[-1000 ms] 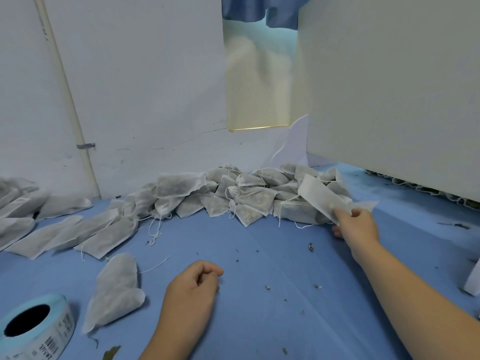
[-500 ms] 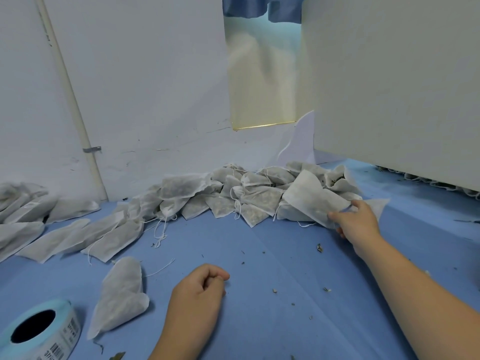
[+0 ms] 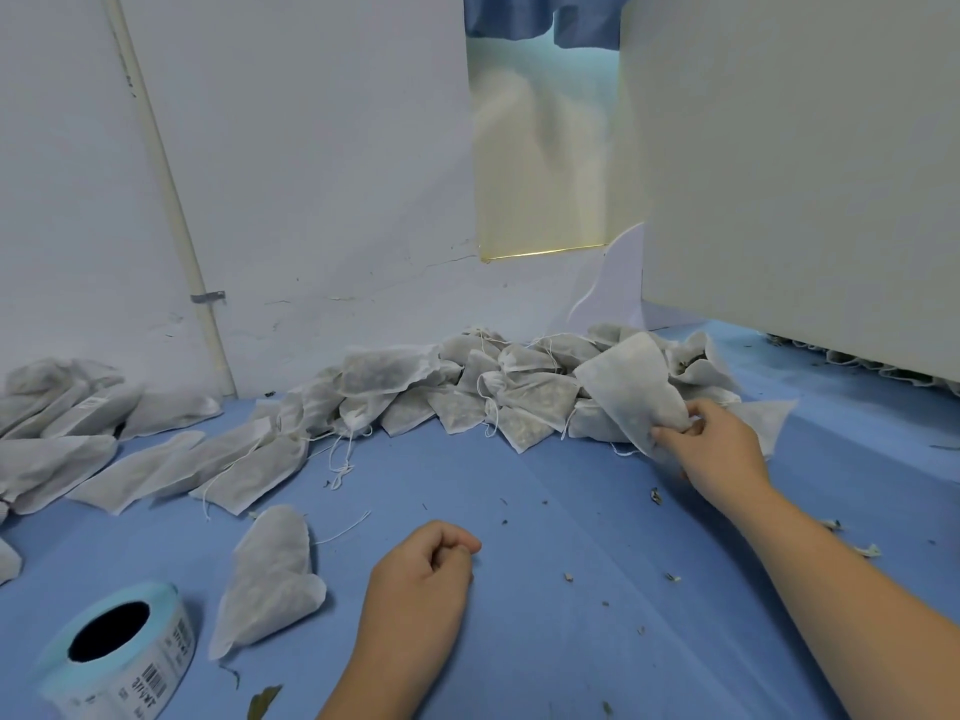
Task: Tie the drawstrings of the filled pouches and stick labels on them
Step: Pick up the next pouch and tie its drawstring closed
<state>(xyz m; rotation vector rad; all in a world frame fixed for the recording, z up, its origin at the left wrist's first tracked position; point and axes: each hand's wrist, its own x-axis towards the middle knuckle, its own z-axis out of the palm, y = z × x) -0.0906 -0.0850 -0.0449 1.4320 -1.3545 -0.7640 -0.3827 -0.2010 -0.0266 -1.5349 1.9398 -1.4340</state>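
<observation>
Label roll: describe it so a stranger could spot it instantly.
On the blue table, look to the near left side. Beside a lone white pouch sits the label roll: the only round thing, pale blue rim, dark hollow core, barcodes on its side.

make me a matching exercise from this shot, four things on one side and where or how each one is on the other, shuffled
Things:
1 label roll
2 left hand
3 right hand
4 lone pouch

States:
a grips the raised pouch at the pile
b stands at the near left of the blue cloth
c fingers curled, holding nothing
d lies flat between the label roll and the left hand

Pairs: 1-b, 2-c, 3-a, 4-d
</observation>
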